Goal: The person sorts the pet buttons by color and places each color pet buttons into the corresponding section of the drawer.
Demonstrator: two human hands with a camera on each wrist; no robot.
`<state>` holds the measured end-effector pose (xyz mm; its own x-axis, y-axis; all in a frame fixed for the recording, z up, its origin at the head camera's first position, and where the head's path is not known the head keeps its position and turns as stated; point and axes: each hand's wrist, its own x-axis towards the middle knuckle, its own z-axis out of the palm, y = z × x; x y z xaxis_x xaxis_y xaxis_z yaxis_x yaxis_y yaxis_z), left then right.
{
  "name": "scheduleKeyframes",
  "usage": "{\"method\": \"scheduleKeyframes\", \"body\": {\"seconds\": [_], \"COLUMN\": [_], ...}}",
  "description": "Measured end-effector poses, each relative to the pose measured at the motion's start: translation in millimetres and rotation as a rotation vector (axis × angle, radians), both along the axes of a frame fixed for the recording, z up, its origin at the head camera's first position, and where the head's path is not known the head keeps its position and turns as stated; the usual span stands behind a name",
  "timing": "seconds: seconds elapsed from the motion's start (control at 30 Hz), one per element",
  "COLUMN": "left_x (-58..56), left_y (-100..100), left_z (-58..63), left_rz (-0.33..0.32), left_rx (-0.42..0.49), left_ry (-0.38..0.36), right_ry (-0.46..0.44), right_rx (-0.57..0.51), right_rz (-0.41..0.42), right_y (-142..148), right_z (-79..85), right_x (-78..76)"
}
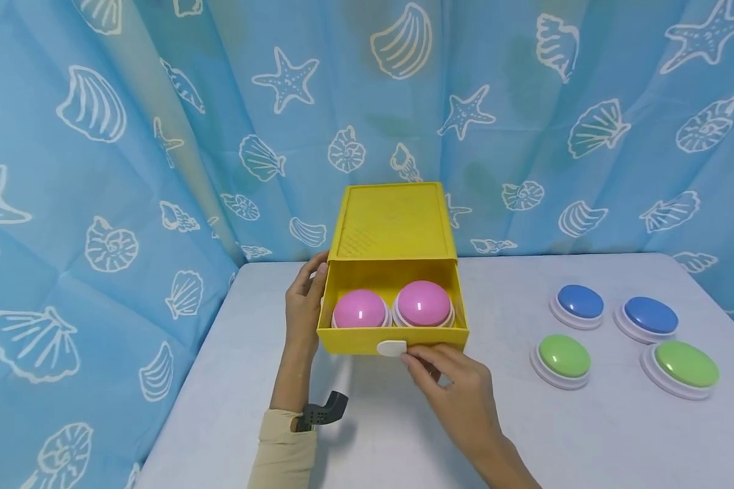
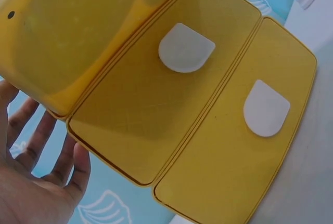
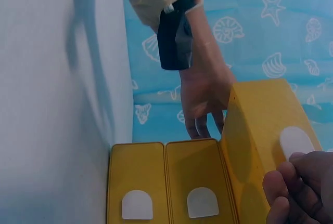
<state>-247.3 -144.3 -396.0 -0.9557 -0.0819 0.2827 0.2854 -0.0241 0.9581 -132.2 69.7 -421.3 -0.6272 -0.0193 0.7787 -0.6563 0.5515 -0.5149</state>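
A yellow drawer cabinet (image 1: 394, 221) stands toward the back of the table. Its top drawer (image 1: 342, 342) is pulled out and holds two pink dome buttons, a left one (image 1: 359, 309) and a right one (image 1: 424, 303), both on white bases. My right hand (image 1: 461, 390) pinches the white drawer handle (image 1: 391, 348) at its right end. Against the cabinet's left side rests my left hand (image 1: 302, 309), its fingers fairly straight. The left wrist view shows two lower drawers pushed in, a middle one (image 2: 140, 109) and a bottom one (image 2: 223, 167), each with a white handle.
On the table (image 1: 495, 441) to the right lie two blue dome buttons (image 1: 580, 301) (image 1: 651, 314) and two green ones (image 1: 564, 355) (image 1: 687, 363). A blue curtain (image 1: 355, 102) with white shells hangs behind and along the left.
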Motion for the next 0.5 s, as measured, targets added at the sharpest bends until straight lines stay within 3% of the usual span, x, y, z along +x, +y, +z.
{"method": "scheduleKeyframes", "body": {"seconds": [0.5], "left_x": [1.5], "left_y": [1.5], "left_z": [0.0], "left_rz": [0.013], "left_rx": [-0.014], "left_ry": [0.002], "right_ry": [-0.077], "right_rx": [-0.068], "right_rz": [0.034], "right_y": [4.8], "right_z": [-1.4], "right_x": [-6.3]}}
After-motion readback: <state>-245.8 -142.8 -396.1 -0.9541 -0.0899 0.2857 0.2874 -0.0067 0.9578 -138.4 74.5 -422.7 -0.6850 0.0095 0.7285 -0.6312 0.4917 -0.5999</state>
